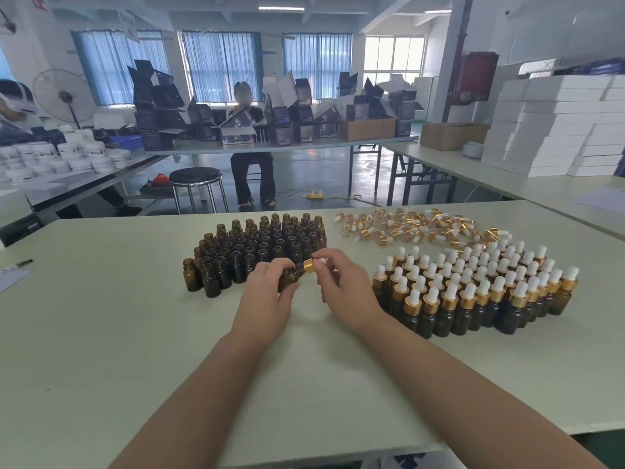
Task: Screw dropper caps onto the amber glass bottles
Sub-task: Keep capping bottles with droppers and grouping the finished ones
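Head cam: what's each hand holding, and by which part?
The left hand grips one amber bottle round its body, tilted. The right hand pinches a dropper cap where gold collar meets white bulb, cap at that bottle's neck.

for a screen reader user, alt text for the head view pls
Left hand holds an amber bottle while right hand pinches a gold cap at its neck; open bottles stand left, capped bottles right, loose caps behind.

A tilted amber bottle [289, 278] at frame centre bears a gold dropper cap [309, 266] on its neck. Open bottles [257, 245] cluster behind; loose caps [416, 228] lie upper right; capped bottles [473, 289] stand right.
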